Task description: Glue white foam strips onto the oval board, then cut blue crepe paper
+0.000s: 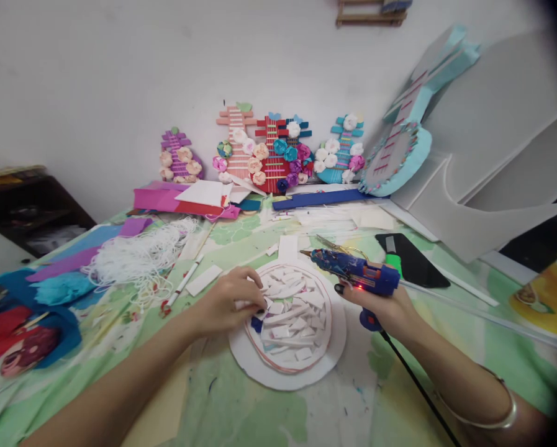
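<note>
A round white foam disc (259, 363) lies on the table in front of me, covered with several small white foam pieces (290, 304) inside a thin red ring. My left hand (229, 301) rests on the disc's left side, its fingers pressing one white piece down. My right hand (385, 305) holds a blue glue gun (355, 270) just right of the disc, nozzle aimed left above the disc's far edge. A red light glows on the gun, and its black cord (413, 382) trails toward me.
A tangle of white string (138, 257) and a white pen (185, 282) lie to the left. Coloured foam guitars with paper flowers (269, 152) lean on the wall. Large grey foam boards (487, 161) stand at right. A black sheet (418, 264) and green cutter (392, 259) lie beyond the gun.
</note>
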A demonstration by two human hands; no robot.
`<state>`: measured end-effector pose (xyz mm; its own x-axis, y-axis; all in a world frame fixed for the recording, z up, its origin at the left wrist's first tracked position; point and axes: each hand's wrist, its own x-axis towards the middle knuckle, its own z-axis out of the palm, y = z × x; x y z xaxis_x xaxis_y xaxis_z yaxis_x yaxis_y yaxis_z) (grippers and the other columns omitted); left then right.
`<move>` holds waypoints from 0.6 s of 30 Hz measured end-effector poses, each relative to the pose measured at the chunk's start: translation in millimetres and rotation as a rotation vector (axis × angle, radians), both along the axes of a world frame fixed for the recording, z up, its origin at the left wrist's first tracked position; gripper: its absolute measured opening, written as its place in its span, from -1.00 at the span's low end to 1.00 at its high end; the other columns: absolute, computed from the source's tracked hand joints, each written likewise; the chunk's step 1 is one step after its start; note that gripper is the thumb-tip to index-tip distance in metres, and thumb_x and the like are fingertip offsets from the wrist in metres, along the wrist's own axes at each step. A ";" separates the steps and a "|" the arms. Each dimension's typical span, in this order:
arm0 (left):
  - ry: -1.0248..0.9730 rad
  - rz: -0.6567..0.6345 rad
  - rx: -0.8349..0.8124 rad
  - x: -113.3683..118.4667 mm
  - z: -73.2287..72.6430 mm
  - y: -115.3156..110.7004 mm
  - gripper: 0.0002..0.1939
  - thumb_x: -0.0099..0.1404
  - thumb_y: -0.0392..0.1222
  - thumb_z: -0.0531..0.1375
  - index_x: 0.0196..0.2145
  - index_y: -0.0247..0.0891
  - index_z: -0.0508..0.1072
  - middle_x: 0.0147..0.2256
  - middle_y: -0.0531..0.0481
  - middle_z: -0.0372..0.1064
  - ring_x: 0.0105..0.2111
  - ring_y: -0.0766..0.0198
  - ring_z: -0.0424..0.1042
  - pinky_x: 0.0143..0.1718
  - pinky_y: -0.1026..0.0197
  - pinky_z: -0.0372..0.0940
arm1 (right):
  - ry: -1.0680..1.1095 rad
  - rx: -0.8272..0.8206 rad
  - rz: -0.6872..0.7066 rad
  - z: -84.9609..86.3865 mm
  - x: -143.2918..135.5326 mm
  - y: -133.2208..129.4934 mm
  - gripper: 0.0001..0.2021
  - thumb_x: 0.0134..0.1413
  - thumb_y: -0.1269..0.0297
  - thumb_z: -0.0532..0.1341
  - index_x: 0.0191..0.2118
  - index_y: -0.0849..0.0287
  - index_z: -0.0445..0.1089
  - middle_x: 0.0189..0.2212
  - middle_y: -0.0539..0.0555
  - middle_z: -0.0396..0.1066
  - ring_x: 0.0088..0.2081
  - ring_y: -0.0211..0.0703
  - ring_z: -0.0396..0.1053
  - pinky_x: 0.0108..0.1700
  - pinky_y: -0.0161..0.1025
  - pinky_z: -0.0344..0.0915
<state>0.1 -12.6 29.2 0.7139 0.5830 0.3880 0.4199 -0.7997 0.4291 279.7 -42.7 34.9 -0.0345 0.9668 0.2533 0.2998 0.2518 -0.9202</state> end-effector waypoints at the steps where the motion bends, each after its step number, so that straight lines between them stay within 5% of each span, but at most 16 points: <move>1: -0.068 0.088 -0.046 0.6 -0.8 5.9 -0.85 0.17 -0.33 0.13 -0.40 -0.25 0.52 -0.43 -0.06 0.49 -0.29 0.22 0.39 -0.22 0.20 0.27 | 0.004 -0.001 0.006 1.1 0.1 -0.1 -0.82 -0.20 0.18 0.26 -0.52 0.18 0.34 -0.60 -0.02 0.29 -0.50 -0.19 0.26 -0.42 -0.24 0.21; 5: -0.108 0.544 -0.136 7.9 -3.3 47.0 -0.83 0.11 -0.22 0.15 -0.38 -0.26 0.54 -0.37 -0.04 0.51 -0.38 0.23 0.43 -0.36 0.26 0.26 | 0.004 0.014 0.021 4.3 0.8 0.0 -0.83 -0.19 0.20 0.25 -0.50 0.20 0.35 -0.59 -0.02 0.29 -0.51 -0.21 0.25 -0.46 -0.26 0.19; 11: 0.071 0.611 -0.086 28.9 -14.0 103.9 -0.81 -0.03 -0.20 0.21 -0.43 -0.32 0.55 -0.42 -0.12 0.49 -0.42 0.18 0.41 -0.37 0.24 0.20 | 0.008 0.031 0.047 3.4 1.5 2.9 -0.82 -0.20 0.19 0.26 -0.54 0.21 0.32 -0.61 -0.01 0.28 -0.50 -0.20 0.24 -0.43 -0.23 0.18; 18: -0.021 0.635 -0.176 29.5 -7.0 100.3 -0.88 -0.08 -0.27 0.19 -0.61 -0.31 0.53 -0.57 -0.06 0.45 -0.42 0.16 0.38 -0.33 0.21 0.17 | -0.005 0.046 0.055 1.4 1.6 4.5 -0.85 -0.18 0.22 0.25 -0.51 0.21 0.36 -0.59 -0.01 0.30 -0.48 -0.18 0.26 -0.42 -0.24 0.18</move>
